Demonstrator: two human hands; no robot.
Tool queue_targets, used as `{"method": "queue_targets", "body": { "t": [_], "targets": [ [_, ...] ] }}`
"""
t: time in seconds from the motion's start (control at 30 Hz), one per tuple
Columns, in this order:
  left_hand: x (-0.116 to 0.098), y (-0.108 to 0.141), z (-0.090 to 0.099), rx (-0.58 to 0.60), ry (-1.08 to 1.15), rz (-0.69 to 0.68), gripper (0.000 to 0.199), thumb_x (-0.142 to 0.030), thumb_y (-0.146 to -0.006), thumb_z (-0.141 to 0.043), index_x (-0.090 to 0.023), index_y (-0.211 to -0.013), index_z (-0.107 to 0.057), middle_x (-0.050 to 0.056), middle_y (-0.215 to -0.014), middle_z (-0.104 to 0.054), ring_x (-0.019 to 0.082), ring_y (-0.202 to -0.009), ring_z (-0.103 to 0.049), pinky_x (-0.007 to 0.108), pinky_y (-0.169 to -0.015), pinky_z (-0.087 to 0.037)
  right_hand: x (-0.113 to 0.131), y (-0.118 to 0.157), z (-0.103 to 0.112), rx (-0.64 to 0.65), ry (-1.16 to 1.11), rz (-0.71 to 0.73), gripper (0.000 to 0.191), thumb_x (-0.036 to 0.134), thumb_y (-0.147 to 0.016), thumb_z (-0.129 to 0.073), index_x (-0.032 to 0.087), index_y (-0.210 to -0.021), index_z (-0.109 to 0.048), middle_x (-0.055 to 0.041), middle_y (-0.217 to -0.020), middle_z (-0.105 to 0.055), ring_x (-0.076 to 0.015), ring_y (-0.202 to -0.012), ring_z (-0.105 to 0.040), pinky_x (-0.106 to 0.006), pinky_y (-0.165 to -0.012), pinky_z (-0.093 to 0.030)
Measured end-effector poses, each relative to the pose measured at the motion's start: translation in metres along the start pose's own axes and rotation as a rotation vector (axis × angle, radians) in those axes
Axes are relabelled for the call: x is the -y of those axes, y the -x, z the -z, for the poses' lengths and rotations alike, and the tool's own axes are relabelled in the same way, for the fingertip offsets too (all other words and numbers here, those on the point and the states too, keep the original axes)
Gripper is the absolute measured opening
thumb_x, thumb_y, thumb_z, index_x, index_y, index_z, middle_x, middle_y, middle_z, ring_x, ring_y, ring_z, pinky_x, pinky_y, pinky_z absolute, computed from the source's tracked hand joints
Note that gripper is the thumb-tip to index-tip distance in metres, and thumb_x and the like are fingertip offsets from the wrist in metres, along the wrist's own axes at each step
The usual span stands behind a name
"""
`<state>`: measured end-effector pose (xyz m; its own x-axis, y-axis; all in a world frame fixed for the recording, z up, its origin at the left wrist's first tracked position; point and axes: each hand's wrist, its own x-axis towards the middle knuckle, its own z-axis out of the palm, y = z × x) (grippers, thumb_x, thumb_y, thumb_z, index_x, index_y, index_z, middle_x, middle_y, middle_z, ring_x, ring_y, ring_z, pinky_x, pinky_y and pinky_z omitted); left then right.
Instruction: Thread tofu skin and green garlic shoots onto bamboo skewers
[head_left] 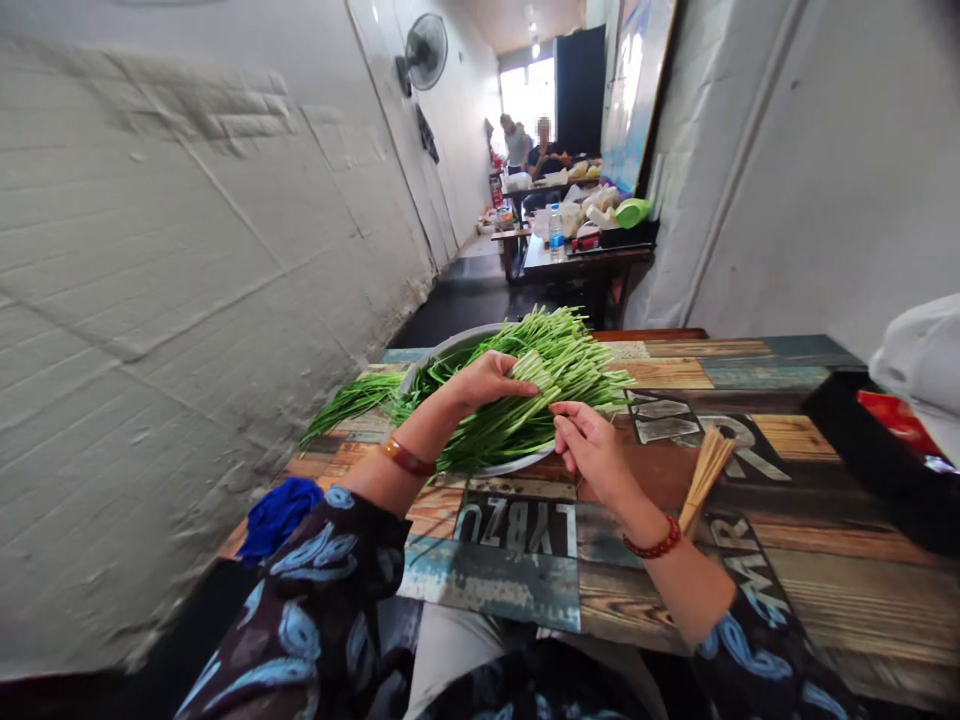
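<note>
A big heap of long green chives with pale cut ends fills a round metal basin on the table. Over the basin, my left hand is closed around a bunch of chives, its pale ends pointing up and right. Just right of those stalks is my right hand, thumb and fingers drawn together in a pinch near the basin's front rim. Whatever sits between its fingertips is too small to make out. More chives lie on the table at the basin's left.
On the wood-patterned table, a bundle of thin sticks stands right of my right hand. A blue cloth lies at the left edge, a black tray at the right. Farther off are another table with a water bottle and two people.
</note>
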<state>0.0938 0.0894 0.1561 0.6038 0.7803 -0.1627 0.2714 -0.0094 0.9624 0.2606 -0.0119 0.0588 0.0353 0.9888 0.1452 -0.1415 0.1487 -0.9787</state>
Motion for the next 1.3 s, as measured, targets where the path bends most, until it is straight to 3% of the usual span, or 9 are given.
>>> {"method": "queue_targets", "body": {
  "t": [0.1,0.23,0.37,0.5,0.67,0.83,1.07,1.3],
  "targets": [
    [0.000,0.000,-0.004,0.033,0.011,0.013,0.040,-0.041,-0.053,-0.091,-0.012,-0.075,-0.074,0.003,-0.071,-0.073,0.010,-0.060,-0.059,0.023,-0.061,-0.049,0.002,-0.008,-0.008,-0.010,-0.030,0.015,0.029,0.049,-0.089,-0.061,0.020,-0.093,-0.061,0.0058,-0.063,-0.057,-0.0057,-0.039,-0.045,-0.019,-0.036,-0.032],
    [0.001,-0.002,-0.005,0.012,0.044,0.048,0.040,-0.038,-0.054,-0.092,-0.011,-0.078,-0.075,0.002,-0.073,-0.073,0.010,-0.061,-0.061,0.023,-0.063,-0.050,0.004,-0.017,-0.013,-0.132,-0.157,-0.001,0.032,0.048,-0.079,-0.071,0.021,-0.095,-0.065,0.0035,-0.074,-0.060,-0.0072,-0.046,-0.051,-0.017,-0.033,-0.032],
    [0.005,-0.004,-0.005,-0.038,0.064,0.068,0.038,-0.036,-0.055,-0.092,-0.011,-0.077,-0.073,0.002,-0.072,-0.073,0.010,-0.060,-0.060,0.022,-0.061,-0.048,0.002,-0.020,-0.013,-0.214,-0.191,0.041,0.029,0.042,-0.074,-0.077,0.021,-0.091,-0.067,0.0010,-0.075,-0.062,-0.0118,-0.060,-0.056,-0.018,-0.039,-0.041],
    [0.008,-0.006,-0.009,-0.043,0.059,0.075,0.038,-0.035,-0.055,-0.092,-0.010,-0.076,-0.072,0.001,-0.070,-0.071,0.009,-0.058,-0.059,0.021,-0.059,-0.048,-0.005,-0.018,-0.013,-0.275,-0.154,0.078,0.024,0.041,-0.077,-0.076,0.020,-0.085,-0.067,0.0006,-0.070,-0.063,-0.0134,-0.059,-0.057,-0.022,-0.045,-0.047],
    [0.008,-0.009,-0.011,-0.044,0.068,0.082,0.040,-0.035,-0.054,-0.093,-0.010,-0.076,-0.072,0.001,-0.069,-0.071,0.009,-0.057,-0.058,0.021,-0.056,-0.046,-0.006,-0.017,-0.013,-0.291,-0.119,0.092,0.020,0.038,-0.081,-0.072,0.020,-0.087,-0.066,-0.0002,-0.073,-0.065,-0.0125,-0.058,-0.058,-0.025,-0.052,-0.051],
    [0.007,-0.007,-0.012,-0.037,0.082,0.066,0.040,-0.037,-0.054,-0.092,-0.010,-0.077,-0.073,0.002,-0.070,-0.072,0.010,-0.060,-0.060,0.022,-0.060,-0.048,-0.003,-0.018,-0.011,-0.249,-0.076,0.049,0.024,0.040,-0.081,-0.071,0.019,-0.083,-0.062,0.0002,-0.069,-0.064,-0.0117,-0.053,-0.057,-0.024,-0.048,-0.047],
    [0.008,-0.007,-0.016,-0.027,0.087,0.094,0.042,-0.039,-0.054,-0.092,-0.010,-0.077,-0.072,0.002,-0.072,-0.072,0.009,-0.059,-0.060,0.022,-0.061,-0.049,-0.003,-0.017,-0.008,-0.295,0.112,0.127,0.021,0.038,-0.079,-0.071,0.018,-0.082,-0.062,0.0002,-0.071,-0.061,-0.0117,-0.056,-0.055,-0.023,-0.049,-0.046],
    [0.009,-0.009,-0.014,0.015,0.116,0.107,0.041,-0.037,-0.054,-0.092,-0.009,-0.077,-0.073,0.003,-0.071,-0.073,0.010,-0.058,-0.060,0.022,-0.060,-0.049,-0.004,-0.022,-0.003,-0.191,-0.193,-0.038,0.038,0.053,-0.073,-0.076,0.018,-0.083,-0.065,0.0005,-0.068,-0.063,-0.0128,-0.056,-0.060,-0.022,-0.046,-0.049]
  ]
}}
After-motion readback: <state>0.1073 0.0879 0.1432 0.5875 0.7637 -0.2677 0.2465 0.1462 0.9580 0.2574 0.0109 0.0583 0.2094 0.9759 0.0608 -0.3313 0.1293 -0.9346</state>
